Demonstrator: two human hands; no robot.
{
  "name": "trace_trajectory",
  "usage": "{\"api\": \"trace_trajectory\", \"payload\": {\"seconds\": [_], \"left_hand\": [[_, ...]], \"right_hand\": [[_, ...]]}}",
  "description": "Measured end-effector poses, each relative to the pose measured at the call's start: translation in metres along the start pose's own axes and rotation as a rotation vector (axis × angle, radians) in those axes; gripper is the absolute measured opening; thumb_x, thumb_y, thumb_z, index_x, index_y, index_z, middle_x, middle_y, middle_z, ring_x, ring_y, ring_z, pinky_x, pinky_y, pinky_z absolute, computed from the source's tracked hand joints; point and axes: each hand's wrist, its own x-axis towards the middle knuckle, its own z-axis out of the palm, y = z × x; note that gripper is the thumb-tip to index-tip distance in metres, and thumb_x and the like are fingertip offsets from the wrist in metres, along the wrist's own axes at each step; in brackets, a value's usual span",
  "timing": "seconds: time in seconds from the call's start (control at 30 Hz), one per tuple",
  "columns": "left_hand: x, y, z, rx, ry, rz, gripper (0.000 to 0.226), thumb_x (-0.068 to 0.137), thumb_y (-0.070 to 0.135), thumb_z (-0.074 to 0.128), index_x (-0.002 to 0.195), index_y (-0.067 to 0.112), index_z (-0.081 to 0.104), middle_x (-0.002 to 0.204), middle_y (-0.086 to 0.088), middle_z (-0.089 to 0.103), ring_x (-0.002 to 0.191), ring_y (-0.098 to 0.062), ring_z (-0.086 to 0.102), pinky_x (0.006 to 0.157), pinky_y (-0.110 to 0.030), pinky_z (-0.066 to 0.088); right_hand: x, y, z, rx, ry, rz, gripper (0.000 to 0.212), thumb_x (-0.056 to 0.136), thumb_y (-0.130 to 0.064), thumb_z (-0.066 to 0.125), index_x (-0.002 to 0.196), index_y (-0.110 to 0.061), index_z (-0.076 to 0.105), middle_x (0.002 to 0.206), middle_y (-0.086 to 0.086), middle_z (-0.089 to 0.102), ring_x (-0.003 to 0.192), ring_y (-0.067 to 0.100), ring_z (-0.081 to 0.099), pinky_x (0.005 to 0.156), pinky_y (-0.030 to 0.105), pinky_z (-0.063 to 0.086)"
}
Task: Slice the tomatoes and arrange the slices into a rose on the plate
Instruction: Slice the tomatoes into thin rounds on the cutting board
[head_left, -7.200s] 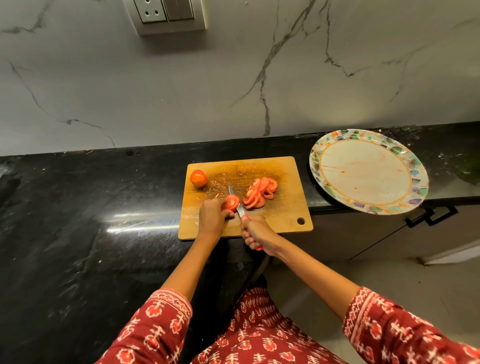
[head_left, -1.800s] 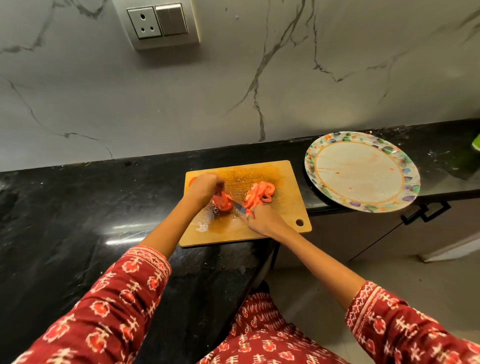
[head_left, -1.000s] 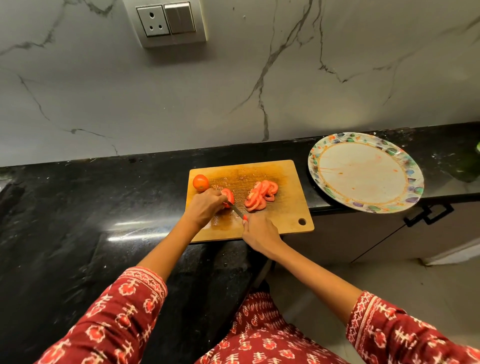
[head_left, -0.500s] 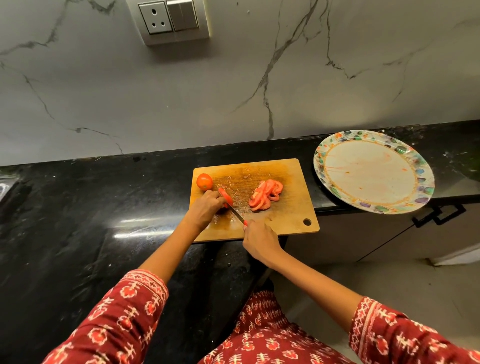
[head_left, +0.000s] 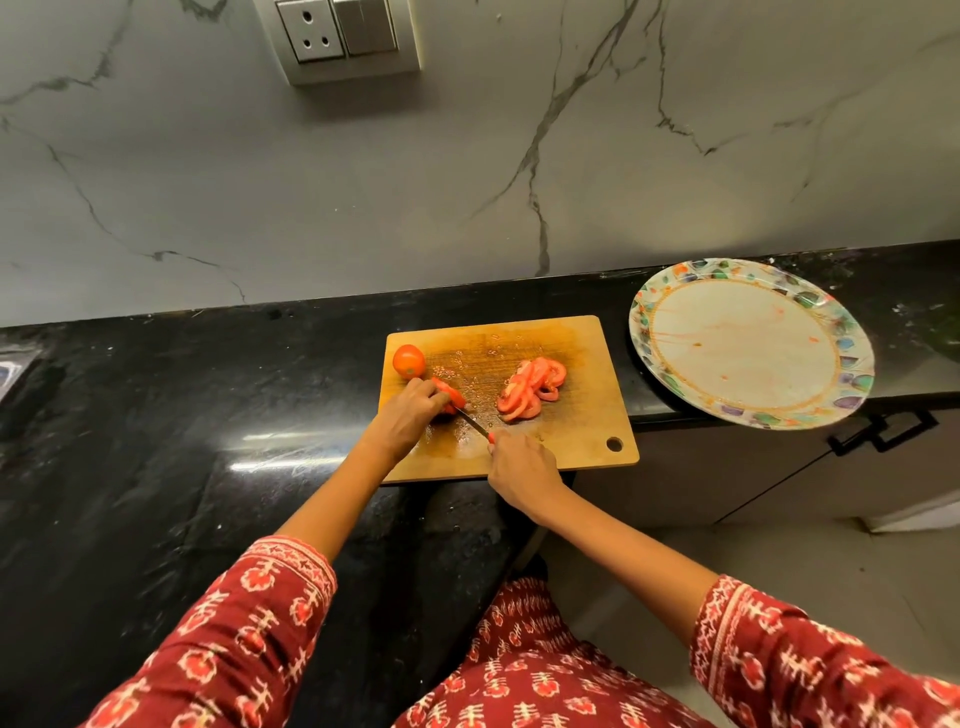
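A wooden cutting board (head_left: 582, 431) lies on the black counter. My left hand (head_left: 408, 418) holds a cut tomato piece (head_left: 451, 397) down on the board. My right hand (head_left: 519, 470) grips a knife (head_left: 474, 422) with a red handle, its blade angled up-left against that piece. A whole tomato (head_left: 409, 360) sits at the board's far left corner. A pile of tomato slices (head_left: 531, 388) lies at the board's middle right. To the right stands a large round plate (head_left: 831, 332) with a coloured rim, holding only red smears.
The black counter (head_left: 156, 426) stretches left of the board. The plate overhangs the counter's front edge above a cabinet with a black handle (head_left: 883, 434). A marble wall with a socket panel (head_left: 345, 36) rises behind. Floor lies at the lower right.
Over the last second my left hand shifted its hold on the tomato piece while the knife blade moved against it. The slice pile and whole tomato stayed put.
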Motion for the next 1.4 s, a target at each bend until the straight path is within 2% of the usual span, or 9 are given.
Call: {"api": "trace_trajectory", "payload": {"seconds": [0.13,0.3,0.37,0.5,0.63,0.8,0.97,1.17,1.4], "left_hand": [[0.003,0.001,0.002,0.043,-0.027,0.024,0.028,0.066,-0.010,0.073,0.092,-0.005,0.064,0.088,-0.022,0.062,0.078,-0.037,0.061,0.058,-0.039,0.055],[-0.003,0.001,-0.009,-0.064,0.019,-0.068,0.025,0.079,-0.004,0.064,0.104,0.001,0.065,0.104,-0.019,0.063,0.095,-0.034,0.059,0.076,-0.035,0.050],[-0.011,0.004,-0.011,-0.181,0.109,-0.270,0.027,0.079,-0.002,0.064,0.105,0.002,0.064,0.106,-0.018,0.062,0.096,-0.034,0.058,0.077,-0.035,0.047],[-0.013,0.026,-0.006,-0.568,0.330,-0.918,0.023,0.080,0.020,0.069,0.096,0.005,0.062,0.083,-0.014,0.067,0.081,-0.025,0.062,0.077,-0.038,0.047],[0.000,0.044,-0.013,-1.056,0.417,-1.267,0.019,0.076,0.028,0.075,0.082,0.012,0.067,0.063,0.000,0.065,0.057,-0.014,0.066,0.071,-0.034,0.057],[0.010,0.051,-0.015,-0.997,0.438,-1.288,0.020,0.070,0.016,0.079,0.059,0.019,0.062,0.057,-0.001,0.064,0.057,-0.014,0.065,0.067,-0.031,0.055],[0.014,0.048,-0.027,-0.783,0.372,-1.191,0.015,0.070,0.010,0.075,0.084,0.006,0.071,0.074,-0.005,0.062,0.076,-0.019,0.058,0.069,-0.030,0.044],[0.021,0.047,-0.022,-0.812,0.346,-1.194,0.011,0.072,0.014,0.076,0.081,0.012,0.069,0.081,-0.012,0.070,0.074,-0.025,0.068,0.075,-0.040,0.056],[0.020,0.041,-0.011,-0.823,0.294,-1.198,0.031,0.063,0.021,0.083,0.090,0.020,0.067,0.090,-0.009,0.070,0.079,-0.025,0.068,0.078,-0.043,0.056]], "right_hand": [[0.010,-0.010,-0.006,-0.036,-0.015,0.006,0.021,0.095,-0.010,0.043,0.109,-0.005,0.058,0.109,0.015,0.064,0.104,0.033,0.059,0.078,0.035,0.044],[0.010,-0.007,-0.006,-0.018,-0.033,0.006,0.021,0.094,-0.010,0.044,0.108,-0.004,0.058,0.107,0.015,0.064,0.102,0.034,0.059,0.072,0.032,0.040],[0.010,-0.005,-0.007,0.028,-0.057,0.029,0.020,0.095,-0.012,0.044,0.106,-0.003,0.058,0.106,0.016,0.063,0.102,0.033,0.058,0.071,0.031,0.038],[0.006,-0.009,-0.010,0.138,-0.113,0.096,0.019,0.096,-0.014,0.044,0.103,-0.002,0.057,0.099,0.013,0.060,0.099,0.030,0.057,0.068,0.030,0.035],[0.003,-0.013,-0.007,0.172,-0.109,0.102,0.021,0.097,-0.015,0.041,0.100,-0.003,0.058,0.104,0.015,0.062,0.100,0.033,0.058,0.068,0.030,0.035],[0.000,-0.017,-0.003,0.101,-0.090,0.086,0.022,0.098,-0.013,0.039,0.104,-0.004,0.058,0.105,0.015,0.063,0.100,0.033,0.059,0.067,0.030,0.035],[0.000,-0.016,-0.003,-0.038,0.001,0.030,0.023,0.099,-0.009,0.038,0.109,-0.003,0.057,0.106,0.015,0.064,0.100,0.032,0.061,0.068,0.032,0.040],[0.004,-0.025,-0.002,-0.022,0.002,0.054,0.025,0.097,-0.006,0.038,0.116,-0.002,0.055,0.112,0.016,0.063,0.107,0.032,0.059,0.080,0.035,0.047],[0.007,-0.033,-0.003,0.078,-0.094,0.126,0.024,0.090,-0.003,0.045,0.112,-0.002,0.055,0.114,0.016,0.059,0.107,0.033,0.056,0.074,0.033,0.041]]}}
